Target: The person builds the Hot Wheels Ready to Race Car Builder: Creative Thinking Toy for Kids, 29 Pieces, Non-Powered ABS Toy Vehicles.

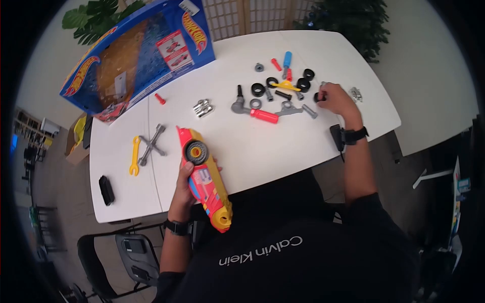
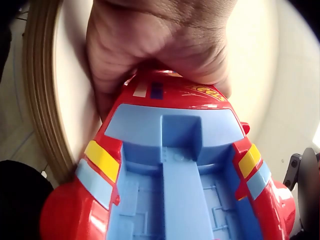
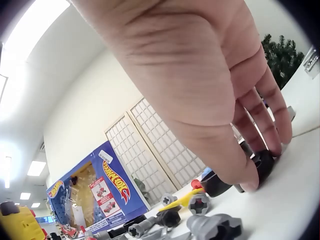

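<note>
My left hand [image 1: 184, 186] grips a red, yellow and blue toy car [image 1: 206, 189] around its body near the table's front edge. One dark wheel with a yellow hub [image 1: 196, 152] shows on the car's upturned side. In the left wrist view the car's blue interior [image 2: 182, 190] faces the camera. At the right of the table my right hand [image 1: 339, 102] pinches a black toy tire [image 3: 265, 164] low at the tabletop, thumb on one side and fingers on the other. Several loose black tires [image 1: 258, 90] lie to its left, by a yellow part [image 1: 286, 86].
Behind stands a blue Hot Wheels box [image 1: 146, 55]. A red-handled toy tool [image 1: 264, 116], a blue-handled screwdriver [image 1: 287, 59], grey bolts [image 1: 309, 111] and silver parts [image 1: 203, 108] are spread about. Left of the car lie a yellow wrench [image 1: 135, 155] and a grey cross wrench [image 1: 152, 145].
</note>
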Motion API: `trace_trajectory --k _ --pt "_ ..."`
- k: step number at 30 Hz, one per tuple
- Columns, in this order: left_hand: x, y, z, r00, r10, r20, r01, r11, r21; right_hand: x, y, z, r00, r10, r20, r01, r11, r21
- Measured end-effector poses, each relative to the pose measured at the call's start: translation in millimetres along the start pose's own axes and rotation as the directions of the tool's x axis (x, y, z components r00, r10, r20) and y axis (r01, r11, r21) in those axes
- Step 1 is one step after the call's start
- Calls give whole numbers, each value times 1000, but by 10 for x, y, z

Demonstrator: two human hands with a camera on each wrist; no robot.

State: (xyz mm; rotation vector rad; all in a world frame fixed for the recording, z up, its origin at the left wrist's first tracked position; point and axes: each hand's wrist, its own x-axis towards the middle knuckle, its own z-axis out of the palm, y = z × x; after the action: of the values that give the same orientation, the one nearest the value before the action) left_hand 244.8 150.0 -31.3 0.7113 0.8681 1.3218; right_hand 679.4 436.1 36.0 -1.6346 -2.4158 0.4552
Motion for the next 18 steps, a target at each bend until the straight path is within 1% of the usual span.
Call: trace_trajectory --k 2,4,5,6,8,10,11,12,13,14,16,17,18 --pt "7 11 62 1000 13 -22 -12 1000 22 -243 -504 -238 989 52 -140 -41 996 79" --pt "26 67 143 1000 7 -8 -8 1000 -26 -474 -1127 -416 951 -88 -296 167 953 253" --pt "40 60 158 1000 19 -13 -19 1000 -6 -564 -1388 -405 919 -227 -323 324 900 290" --pt "62 34 148 1000 23 -19 -23 1000 12 -653 -1647 -366 865 -353 -357 468 824 320" --pt "75 41 181 1000 21 -24 -20 999 31 -848 -2202 -233 796 -547 -261 606 721 335" --pt "86 60 255 999 32 -30 -32 999 -1 -923 -2506 34 761 -606 -231 643 661 385" --pt "112 61 243 999 45 -14 -44 999 14 -914 -2585 123 757 -610 -233 648 656 387" --pt "120 55 229 998 57 0 -57 998 29 -903 -2654 203 769 -608 -196 631 677 379" --pt "94 87 303 997 79 -11 -79 997 2 -893 -2701 254 780 -606 -156 615 696 370" --pt "98 62 281 996 85 -19 -85 996 3 -886 -2728 281 774 -614 -155 621 690 372" --pt "137 28 212 995 94 -13 -94 995 41 -874 -2767 325 790 -605 -99 589 702 401" --pt "126 38 212 998 64 -1 -64 996 62 -872 -2772 347 788 -608 -96 590 701 402" --pt "123 31 197 998 63 -1 -63 996 60 -870 -2771 367 786 -606 -122 598 696 398"
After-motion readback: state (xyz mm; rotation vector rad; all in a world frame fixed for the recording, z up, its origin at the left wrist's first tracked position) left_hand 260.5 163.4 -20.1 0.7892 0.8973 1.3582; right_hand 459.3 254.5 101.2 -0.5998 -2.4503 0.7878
